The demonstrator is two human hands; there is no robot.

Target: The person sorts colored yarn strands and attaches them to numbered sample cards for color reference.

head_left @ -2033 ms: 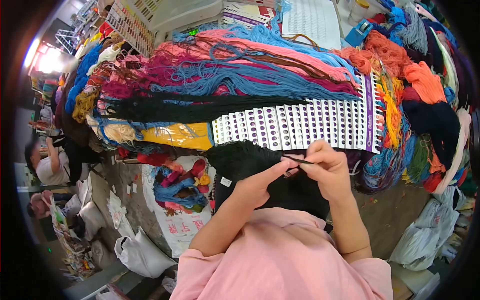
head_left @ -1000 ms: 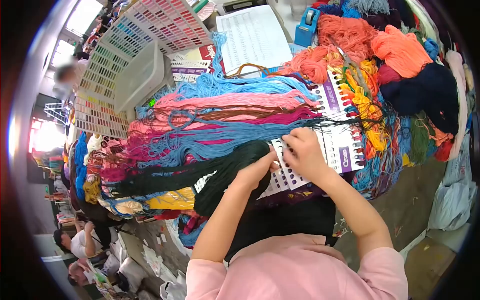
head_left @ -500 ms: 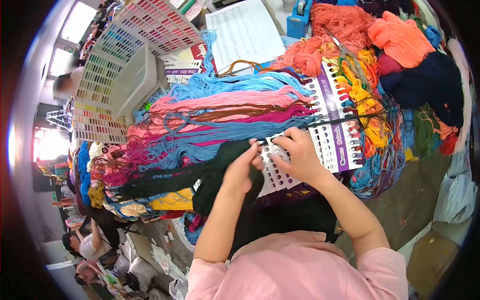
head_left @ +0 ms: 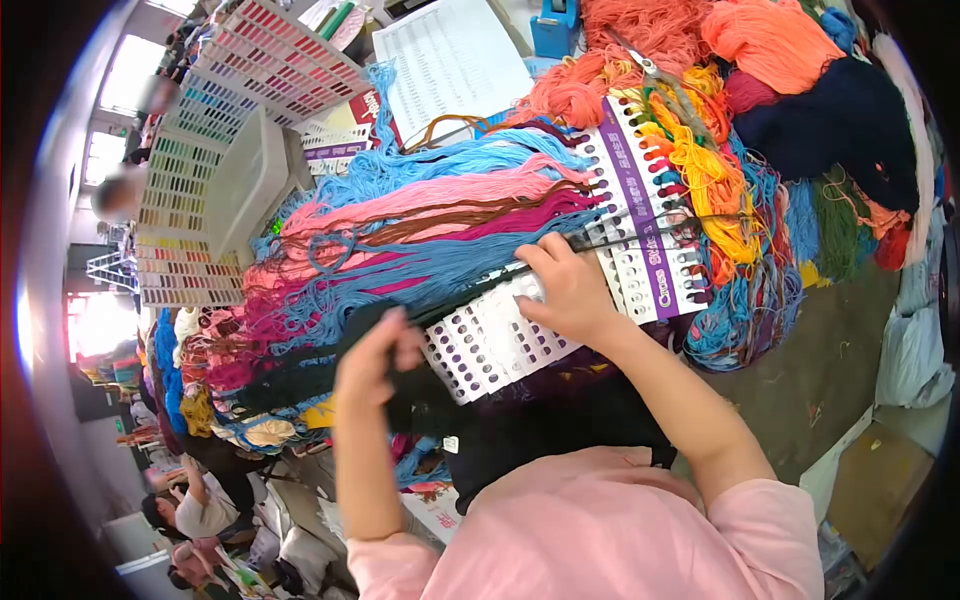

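While both hands were pinching together at the white punched card half a second ago, the left hand is now drawing away to the card's lower left, fingers closing on the black thread bundle. The right hand is staying on the card, pinching a black strand that is running long and thin up-right across it

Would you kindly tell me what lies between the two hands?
In the head view, the punched white thread card and a dark strand lie between the left hand and right hand.
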